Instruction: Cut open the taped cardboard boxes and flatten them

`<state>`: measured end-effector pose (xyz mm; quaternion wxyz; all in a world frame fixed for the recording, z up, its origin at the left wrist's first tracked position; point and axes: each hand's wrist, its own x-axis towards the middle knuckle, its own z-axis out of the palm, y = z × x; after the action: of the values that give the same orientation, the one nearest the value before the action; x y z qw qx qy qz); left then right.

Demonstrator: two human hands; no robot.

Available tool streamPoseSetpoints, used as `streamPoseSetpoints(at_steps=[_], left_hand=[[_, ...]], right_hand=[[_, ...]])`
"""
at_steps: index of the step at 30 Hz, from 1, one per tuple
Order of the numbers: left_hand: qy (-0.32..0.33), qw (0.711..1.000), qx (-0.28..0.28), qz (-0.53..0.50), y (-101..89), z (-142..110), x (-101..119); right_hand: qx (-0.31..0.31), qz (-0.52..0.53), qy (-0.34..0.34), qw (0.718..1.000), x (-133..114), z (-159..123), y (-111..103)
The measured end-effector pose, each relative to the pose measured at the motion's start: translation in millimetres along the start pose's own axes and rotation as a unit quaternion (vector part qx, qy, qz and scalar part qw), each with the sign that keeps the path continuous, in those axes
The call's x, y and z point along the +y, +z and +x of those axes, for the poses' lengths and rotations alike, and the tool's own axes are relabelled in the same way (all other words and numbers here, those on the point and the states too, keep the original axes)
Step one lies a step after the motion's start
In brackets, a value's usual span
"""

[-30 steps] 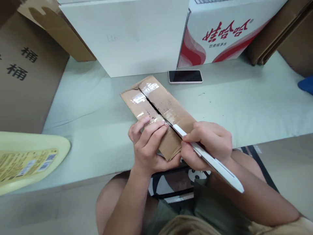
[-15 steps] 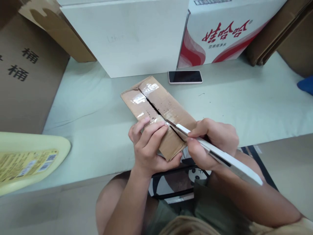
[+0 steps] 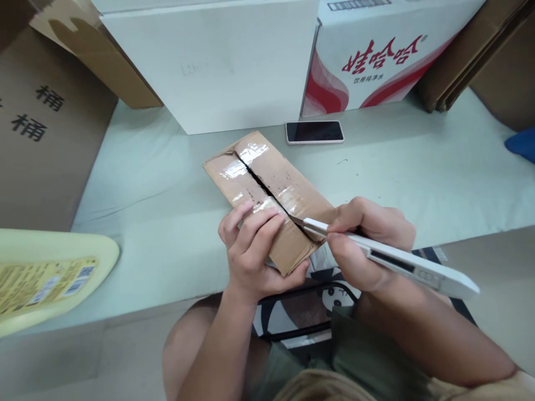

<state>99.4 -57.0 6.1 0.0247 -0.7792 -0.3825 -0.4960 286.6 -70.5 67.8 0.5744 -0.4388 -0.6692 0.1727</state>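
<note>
A small brown cardboard box (image 3: 267,178) with shiny tape lies at the near edge of a pale green table (image 3: 167,184); a dark slit runs along its middle seam. My left hand (image 3: 253,250) is closed round the box's near end, fingers on top and thumb under the corner. My right hand (image 3: 368,242) grips a white utility knife (image 3: 397,262), whose blade tip sits in the seam near the box's close end. The knife's handle points right, past my wrist.
A phone (image 3: 315,132) lies face up behind the box. A white carton (image 3: 217,61) and a red-and-white printed carton (image 3: 376,50) stand at the back. Brown boxes (image 3: 42,122) crowd the left, folded cardboard (image 3: 468,50) the right, and a yellow item (image 3: 45,278) lies at the near left.
The knife has slid along the seam toward me and its handle has swung out to the right and lower. My left hand has kept its hold on the box.
</note>
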Motion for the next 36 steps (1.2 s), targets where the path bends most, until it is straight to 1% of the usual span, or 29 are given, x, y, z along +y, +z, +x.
streamPoseSetpoints(at_steps=[6,9,12,15,21,26,28,32,36], left_hand=[[0.008,1.0,0.003,0.0,-1.2,-0.5,-0.5],[0.013,1.0,0.006,0.0,-1.4,-0.2,-0.9],[0.018,1.0,0.011,-0.003,-1.4,0.1,-1.4],[0.019,1.0,0.018,-0.007,-1.3,0.2,-1.8],[0.019,0.999,0.036,-0.015,-1.3,0.7,-2.2],[0.013,0.999,0.031,-0.011,-1.3,0.0,-1.6],[0.007,1.0,0.026,-0.009,-1.6,-0.2,-1.0],[0.0,1.0,0.019,-0.008,-2.3,0.0,0.3],[-0.003,1.0,0.015,-0.013,-2.7,0.4,1.2]], right_hand=[[0.029,0.062,0.035,0.997,2.3,-9.4,1.6],[0.06,0.097,0.017,0.993,7.1,-13.5,4.0],[0.074,0.099,0.01,0.992,11.3,-15.4,7.0],[0.086,0.101,-0.006,0.991,10.1,-13.1,8.8],[0.064,0.11,-0.054,0.99,2.8,-4.1,6.8],[0.089,0.151,-0.085,0.981,7.2,-3.6,6.8],[0.091,0.148,-0.077,0.982,8.7,-4.7,8.2],[0.095,0.123,-0.035,0.987,8.6,-7.1,11.2],[0.072,0.103,-0.019,0.992,8.6,-8.9,10.7]])
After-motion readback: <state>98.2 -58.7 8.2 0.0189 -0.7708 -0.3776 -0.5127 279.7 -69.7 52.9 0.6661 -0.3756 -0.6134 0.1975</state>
